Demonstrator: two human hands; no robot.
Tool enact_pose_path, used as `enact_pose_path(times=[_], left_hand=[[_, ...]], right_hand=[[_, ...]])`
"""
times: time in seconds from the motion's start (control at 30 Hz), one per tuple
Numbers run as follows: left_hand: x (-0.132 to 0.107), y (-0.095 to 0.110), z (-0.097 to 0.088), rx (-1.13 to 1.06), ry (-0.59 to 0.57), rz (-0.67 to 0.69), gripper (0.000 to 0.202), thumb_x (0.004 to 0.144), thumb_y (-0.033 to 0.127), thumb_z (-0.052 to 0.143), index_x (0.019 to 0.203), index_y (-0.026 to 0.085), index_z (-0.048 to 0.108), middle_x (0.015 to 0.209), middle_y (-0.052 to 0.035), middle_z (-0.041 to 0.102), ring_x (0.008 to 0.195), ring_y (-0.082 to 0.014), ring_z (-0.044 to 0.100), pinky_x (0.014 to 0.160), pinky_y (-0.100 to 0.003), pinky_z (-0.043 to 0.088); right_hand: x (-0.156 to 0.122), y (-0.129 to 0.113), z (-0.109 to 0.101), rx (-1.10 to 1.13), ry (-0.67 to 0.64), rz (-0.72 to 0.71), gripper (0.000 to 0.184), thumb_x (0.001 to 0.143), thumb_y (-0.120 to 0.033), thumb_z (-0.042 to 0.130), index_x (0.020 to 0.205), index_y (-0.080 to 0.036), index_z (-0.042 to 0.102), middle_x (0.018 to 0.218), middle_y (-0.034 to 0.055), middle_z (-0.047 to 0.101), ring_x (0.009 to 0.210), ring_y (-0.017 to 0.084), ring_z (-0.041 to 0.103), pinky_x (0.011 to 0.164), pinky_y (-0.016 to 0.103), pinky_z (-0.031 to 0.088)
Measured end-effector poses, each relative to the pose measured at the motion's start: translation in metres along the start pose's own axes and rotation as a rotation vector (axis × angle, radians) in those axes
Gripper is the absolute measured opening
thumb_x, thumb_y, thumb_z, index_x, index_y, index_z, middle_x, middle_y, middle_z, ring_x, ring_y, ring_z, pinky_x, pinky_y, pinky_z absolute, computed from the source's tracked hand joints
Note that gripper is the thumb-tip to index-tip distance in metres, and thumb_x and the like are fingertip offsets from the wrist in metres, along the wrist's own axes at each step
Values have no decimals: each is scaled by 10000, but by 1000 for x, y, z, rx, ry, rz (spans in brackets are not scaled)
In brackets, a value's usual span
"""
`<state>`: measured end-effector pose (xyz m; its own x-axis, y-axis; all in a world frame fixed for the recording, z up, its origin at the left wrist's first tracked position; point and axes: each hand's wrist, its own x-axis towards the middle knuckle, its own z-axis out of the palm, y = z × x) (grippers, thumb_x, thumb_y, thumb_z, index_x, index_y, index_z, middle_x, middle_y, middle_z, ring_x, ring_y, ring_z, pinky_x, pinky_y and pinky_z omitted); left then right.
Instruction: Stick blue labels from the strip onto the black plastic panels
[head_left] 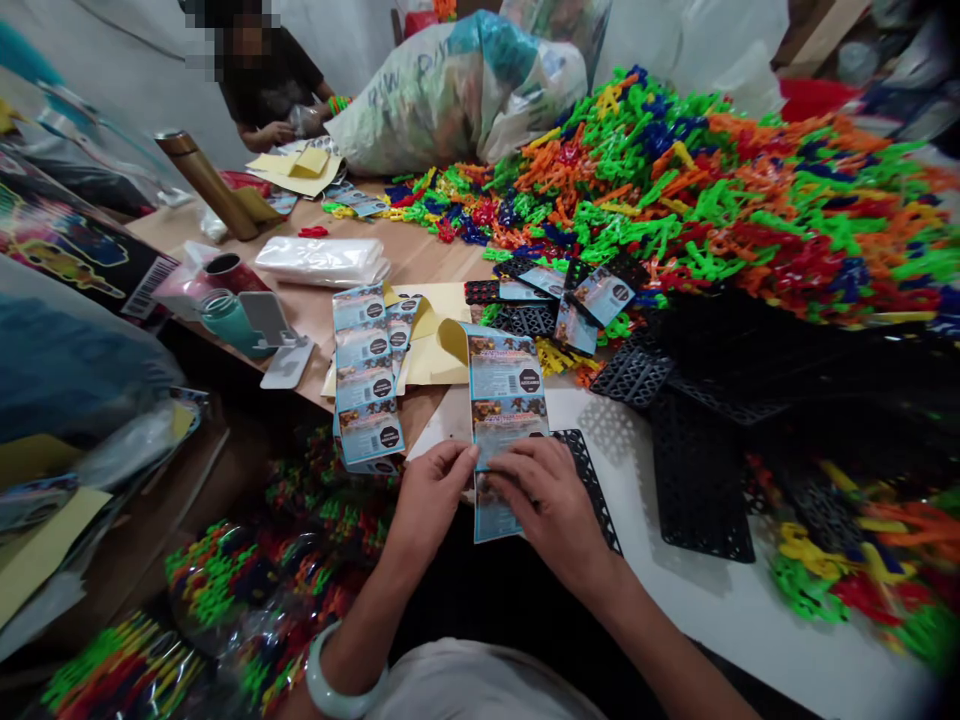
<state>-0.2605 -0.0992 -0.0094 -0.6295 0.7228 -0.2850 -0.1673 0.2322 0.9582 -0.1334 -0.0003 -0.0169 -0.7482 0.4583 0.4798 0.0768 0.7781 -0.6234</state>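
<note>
A strip of printed labels (508, 385), blue with a dark octagon on each, hangs upright between my hands, its yellow backing curling at the top. My left hand (439, 490) pinches the strip's left edge between thumb and fingers. Curled over the lower right part of the same strip is my right hand (551, 495), its thumb and fingers against the labels. A black lattice panel (592, 490) lies just behind the right hand, partly hidden. To the left, a second label strip (367, 375) rests over the table edge. Several black panels with labels on them (600, 290) lie beyond.
A big heap of colourful plastic figures (712, 190) covers the far right. A stuffed sack (457, 95), clear bags (322, 260), a gold flask (206, 185) and a phone stand (277, 340) line the back and left. Another person (274, 80) sits across. Bagged figures (225, 580) lie below left.
</note>
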Motion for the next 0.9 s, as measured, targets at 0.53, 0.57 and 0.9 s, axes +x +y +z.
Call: enact_pose_path(times=[0.53,0.57,0.9], left_hand=[[-12,17,16,-117,140,54,468,789,312,671,1181,195,444,569,88,547,536,-98,515,577,-199,383],[-12,17,16,-104,147,62,470,790,312,670,1187,196,447,577,83,557,540,-98,518,579,-200,387],[-8,12,13,-131,147,9,508,766,302,689,1200,188,450,603,60,615,516,-96,541,536,-194,384]], right_hand=[[4,-9,-1,-57,-32,-106,142,925,-105,497,937,-213,588,920,49,629,907,196,572,829,361,432],[4,-8,-1,-43,-24,-98,137,922,-106,505,960,-214,581,929,50,629,921,197,573,836,361,435],[1,-7,0,-31,-42,-117,138,934,-103,492,939,-208,582,911,47,622,888,185,568,814,347,442]])
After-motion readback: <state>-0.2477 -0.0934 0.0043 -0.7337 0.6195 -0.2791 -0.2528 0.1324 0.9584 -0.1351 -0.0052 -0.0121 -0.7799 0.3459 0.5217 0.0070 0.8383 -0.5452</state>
